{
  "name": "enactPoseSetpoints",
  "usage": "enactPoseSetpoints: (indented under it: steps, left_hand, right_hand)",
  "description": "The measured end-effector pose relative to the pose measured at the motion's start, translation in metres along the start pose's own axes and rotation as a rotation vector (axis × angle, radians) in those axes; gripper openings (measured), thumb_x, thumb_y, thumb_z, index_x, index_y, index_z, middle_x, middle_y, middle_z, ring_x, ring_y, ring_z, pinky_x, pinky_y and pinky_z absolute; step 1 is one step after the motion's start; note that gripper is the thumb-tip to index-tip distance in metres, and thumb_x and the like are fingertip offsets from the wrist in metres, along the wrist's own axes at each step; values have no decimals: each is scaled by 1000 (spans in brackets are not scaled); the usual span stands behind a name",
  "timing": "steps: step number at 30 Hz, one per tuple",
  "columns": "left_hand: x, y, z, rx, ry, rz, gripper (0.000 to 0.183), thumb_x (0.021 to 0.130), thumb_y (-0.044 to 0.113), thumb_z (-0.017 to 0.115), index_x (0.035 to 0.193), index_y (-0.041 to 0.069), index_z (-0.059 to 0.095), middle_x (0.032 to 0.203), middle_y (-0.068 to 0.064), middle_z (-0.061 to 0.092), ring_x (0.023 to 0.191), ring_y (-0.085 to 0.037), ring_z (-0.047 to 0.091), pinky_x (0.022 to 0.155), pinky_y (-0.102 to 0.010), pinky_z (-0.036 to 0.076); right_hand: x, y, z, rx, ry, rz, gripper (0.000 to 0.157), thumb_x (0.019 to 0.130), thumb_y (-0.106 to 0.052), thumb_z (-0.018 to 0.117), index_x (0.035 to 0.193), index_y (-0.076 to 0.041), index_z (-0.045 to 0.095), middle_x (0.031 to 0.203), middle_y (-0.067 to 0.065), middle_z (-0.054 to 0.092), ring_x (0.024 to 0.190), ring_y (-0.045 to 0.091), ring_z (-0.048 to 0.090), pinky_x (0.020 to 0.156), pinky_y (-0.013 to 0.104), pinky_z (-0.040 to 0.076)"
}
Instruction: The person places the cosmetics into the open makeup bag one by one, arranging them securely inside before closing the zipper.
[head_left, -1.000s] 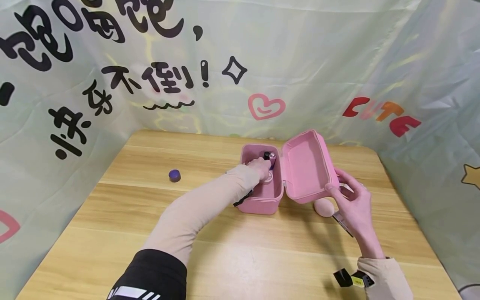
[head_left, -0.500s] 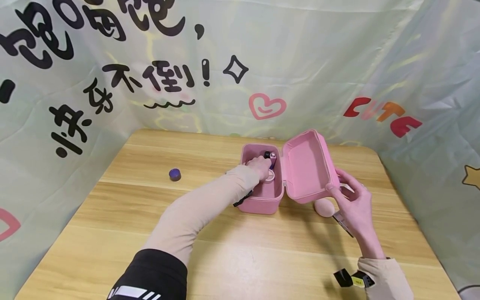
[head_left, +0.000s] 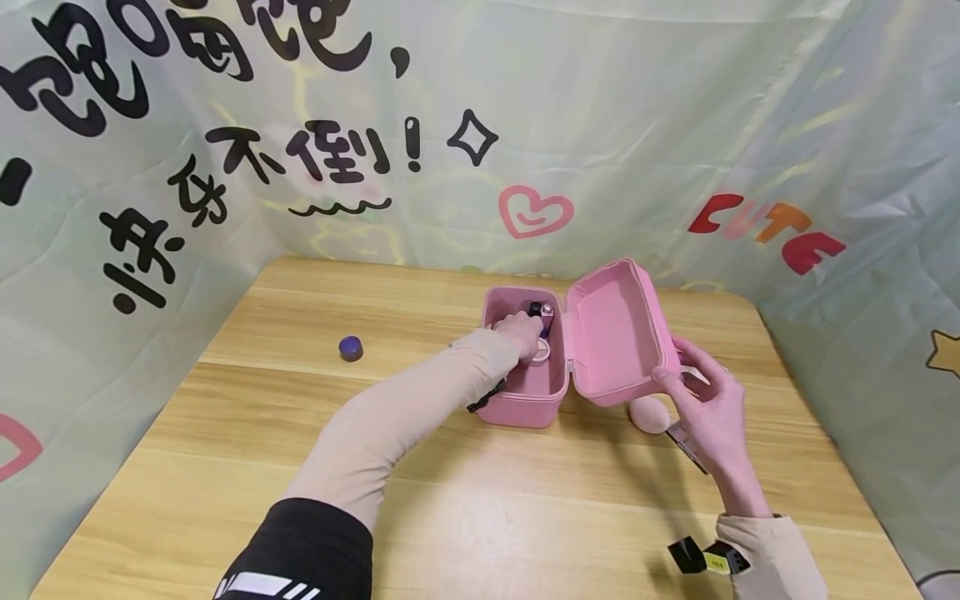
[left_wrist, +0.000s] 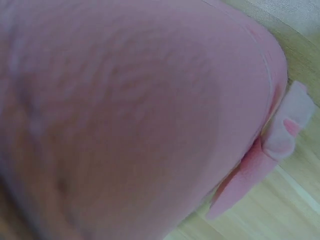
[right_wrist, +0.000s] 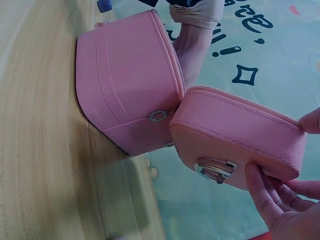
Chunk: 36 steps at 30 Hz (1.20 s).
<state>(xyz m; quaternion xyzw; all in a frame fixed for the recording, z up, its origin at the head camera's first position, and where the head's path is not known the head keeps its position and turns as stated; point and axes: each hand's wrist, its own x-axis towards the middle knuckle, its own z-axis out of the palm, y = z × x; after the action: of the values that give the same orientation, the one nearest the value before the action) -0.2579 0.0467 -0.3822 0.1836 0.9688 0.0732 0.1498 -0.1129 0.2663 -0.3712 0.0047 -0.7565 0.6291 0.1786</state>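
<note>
A pink zip-up cosmetic case [head_left: 522, 412] stands on the table with its lid [head_left: 611, 333] swung out to the right. Down inside the case reaches my left hand [head_left: 519, 332], its fingertips hidden, so whether it holds anything does not show. Close to those fingers are a black-capped item [head_left: 535, 309], a pink tube-like item [head_left: 547, 313] and a white ring-shaped thing [head_left: 541, 353]. My right hand [head_left: 711, 408] grips the lid's outer corner, thumb on one side and fingers on the other. In the right wrist view the lid [right_wrist: 240, 130] shows a metal-ringed handle.
A small purple round cap [head_left: 350, 348] lies left of the case on the wooden table [head_left: 480, 517]. Below the lid, near my right wrist, are a pale pink rounded object [head_left: 648, 415] and a thin flat item [head_left: 686, 447]. A printed cloth [head_left: 637, 125] stands behind the table.
</note>
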Motion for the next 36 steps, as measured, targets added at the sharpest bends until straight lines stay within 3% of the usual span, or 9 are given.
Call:
enactPoseSetpoints:
  steps: [5, 10, 13, 19, 24, 28, 30, 33, 36]
  left_hand:
    - [-8, -2, -7, -39, -20, 6, 36, 80, 5, 78, 114, 8, 69, 123, -14, 68, 99, -26, 66, 76, -34, 57]
    - [-6, -7, -10, -124, -80, 0, 33, 75, -2, 77, 105, 5, 66, 116, -18, 69, 72, -20, 66, 54, -23, 51]
    - [-4, -9, -12, -196, -114, -14, 30, 77, -2, 75, 102, 5, 62, 108, -17, 70, 61, -16, 68, 48, -20, 50]
    - [-6, -12, -19, -285, -131, 4, 29, 83, 5, 76, 105, 5, 58, 90, -10, 77, 78, -23, 77, 73, -29, 62]
    - [-18, -14, -23, -328, -131, 95, 17, 86, 13, 77, 93, 3, 65, 88, -14, 79, 87, -29, 77, 82, -34, 62]
    - [-30, -17, -29, -401, -112, 167, 17, 88, 15, 75, 75, 6, 68, 87, -16, 78, 87, -31, 77, 78, -33, 62]
    - [-34, -19, -32, -420, -76, 193, 19, 88, 17, 74, 73, 6, 69, 85, -15, 78, 84, -28, 77, 72, -26, 61]
    - [-42, -25, -37, -467, 3, 225, 15, 89, 18, 74, 86, 3, 74, 86, -13, 78, 77, -24, 77, 64, -19, 57]
    - [-48, -34, -42, -599, 42, 251, 19, 92, 16, 73, 101, 0, 73, 91, -16, 77, 73, -22, 75, 65, -23, 60]
  right_hand:
    - [0, 0, 1, -15, 1, 0, 43, 91, -4, 69, 133, 3, 61, 103, -9, 67, 83, 1, 70, 74, 11, 56]
    - [-1, 0, 0, 14, 1, 3, 42, 90, -2, 70, 131, 2, 61, 102, -7, 66, 82, 2, 70, 73, 11, 56]
    - [-1, 0, 0, 34, 3, 6, 42, 90, -2, 70, 131, 2, 62, 101, -6, 66, 82, 2, 70, 74, 11, 56]
    - [1, -1, 1, 44, 1, 15, 44, 90, -5, 71, 132, 1, 61, 101, -6, 66, 83, 5, 71, 75, 12, 57]
    - [0, 0, 1, 59, 5, 9, 42, 89, 0, 69, 131, 2, 62, 100, -5, 66, 81, 5, 70, 73, 12, 56]
    - [-1, 1, 1, 63, 9, 7, 42, 89, 7, 65, 130, 1, 62, 100, -6, 65, 79, 1, 69, 71, 11, 55]
    - [-1, 1, 0, 63, 8, 10, 42, 89, 7, 66, 131, 1, 61, 100, -6, 64, 79, 0, 69, 70, 11, 55]
    - [-1, 1, 0, 58, 6, 8, 42, 89, 6, 66, 131, 0, 61, 100, -6, 64, 80, 0, 70, 70, 11, 54]
    - [-1, 1, 1, 59, 4, 4, 43, 89, 6, 66, 131, 0, 61, 100, -5, 65, 80, 0, 70, 69, 11, 54]
